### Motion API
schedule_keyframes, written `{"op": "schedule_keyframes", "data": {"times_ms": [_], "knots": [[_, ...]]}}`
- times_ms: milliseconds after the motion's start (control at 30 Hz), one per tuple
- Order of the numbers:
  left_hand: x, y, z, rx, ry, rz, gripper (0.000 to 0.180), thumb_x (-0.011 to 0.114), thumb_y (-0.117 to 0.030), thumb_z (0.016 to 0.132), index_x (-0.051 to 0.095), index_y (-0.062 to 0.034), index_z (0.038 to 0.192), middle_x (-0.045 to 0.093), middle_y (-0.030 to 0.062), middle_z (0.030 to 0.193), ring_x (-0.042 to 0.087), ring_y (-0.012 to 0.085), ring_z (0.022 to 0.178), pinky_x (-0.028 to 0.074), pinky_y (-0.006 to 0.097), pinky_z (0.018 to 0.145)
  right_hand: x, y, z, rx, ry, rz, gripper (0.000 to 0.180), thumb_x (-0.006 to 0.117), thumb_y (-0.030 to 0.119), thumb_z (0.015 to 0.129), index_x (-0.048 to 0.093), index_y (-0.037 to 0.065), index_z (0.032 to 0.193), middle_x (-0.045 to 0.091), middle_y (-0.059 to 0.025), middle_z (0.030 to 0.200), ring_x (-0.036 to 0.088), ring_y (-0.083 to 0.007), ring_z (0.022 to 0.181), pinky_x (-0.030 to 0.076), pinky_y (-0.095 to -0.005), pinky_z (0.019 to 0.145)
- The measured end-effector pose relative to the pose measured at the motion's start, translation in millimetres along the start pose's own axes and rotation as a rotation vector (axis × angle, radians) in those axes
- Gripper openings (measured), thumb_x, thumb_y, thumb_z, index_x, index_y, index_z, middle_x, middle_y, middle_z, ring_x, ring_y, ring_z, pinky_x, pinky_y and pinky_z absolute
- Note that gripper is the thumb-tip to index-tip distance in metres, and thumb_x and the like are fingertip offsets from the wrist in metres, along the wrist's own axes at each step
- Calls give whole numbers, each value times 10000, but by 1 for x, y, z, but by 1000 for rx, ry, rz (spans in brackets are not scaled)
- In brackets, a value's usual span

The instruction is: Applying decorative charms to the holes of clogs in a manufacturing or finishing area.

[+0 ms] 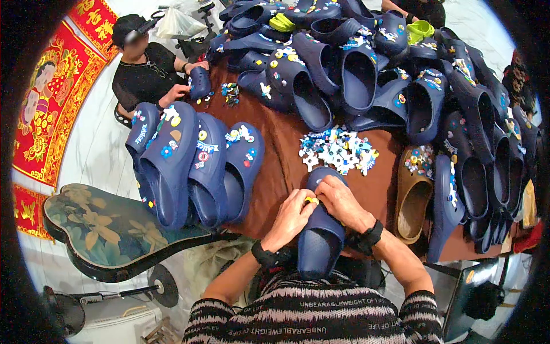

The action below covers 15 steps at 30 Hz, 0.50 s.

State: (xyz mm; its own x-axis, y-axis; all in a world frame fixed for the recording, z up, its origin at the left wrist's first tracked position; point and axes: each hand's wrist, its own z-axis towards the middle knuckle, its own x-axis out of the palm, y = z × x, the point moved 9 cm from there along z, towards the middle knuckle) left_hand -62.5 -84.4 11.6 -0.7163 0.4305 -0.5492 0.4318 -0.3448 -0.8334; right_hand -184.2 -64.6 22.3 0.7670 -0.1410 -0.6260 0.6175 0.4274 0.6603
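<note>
A navy blue clog point(322, 243) lies in front of me at the table's near edge, its toe pointing away and its opening toward me. My left hand point(293, 217) is closed at the clog's upper, with a small yellow shoe charm point(311, 200) at its fingertips. My right hand point(344, 202) bends its fingers over the other side of the upper and grips it. The fingertips of both hands nearly meet, and part of the upper is hidden under them. Just beyond the toe lies a pile of white, blue and yellow shoe charms point(339, 150).
Decorated navy clogs point(358, 74) heap up at the back and right. Several more clogs point(172, 155) stand at left. A brown clog point(415, 198) with charms sits right of my arm. Across the brown-covered table point(269, 135), another person point(152, 71) handles a clog. A stool point(114, 229) stands at left.
</note>
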Motion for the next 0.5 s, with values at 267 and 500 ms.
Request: {"op": "schedule_keyframes", "data": {"times_ms": [267, 500], "knots": [[3, 1, 3, 16, -24, 138, 212, 646, -93, 901, 546, -7, 1067, 609, 216, 1013, 623, 425, 961, 502, 468, 817, -2, 18, -4, -89, -24, -64, 92, 629, 13, 810, 572, 41, 876, 534, -145, 889, 542, -358, 853, 459, -455, 766], [2, -8, 8, 103, 10, 186, 177, 634, -122, 935, 536, -10, 1032, 618, 221, 962, 639, 410, 892, 506, 470, 781, -24, -7, 0, 83, -226, 76, 90, 634, 36, 870, 579, 40, 941, 563, -150, 914, 588, -363, 855, 486, -441, 741]]}}
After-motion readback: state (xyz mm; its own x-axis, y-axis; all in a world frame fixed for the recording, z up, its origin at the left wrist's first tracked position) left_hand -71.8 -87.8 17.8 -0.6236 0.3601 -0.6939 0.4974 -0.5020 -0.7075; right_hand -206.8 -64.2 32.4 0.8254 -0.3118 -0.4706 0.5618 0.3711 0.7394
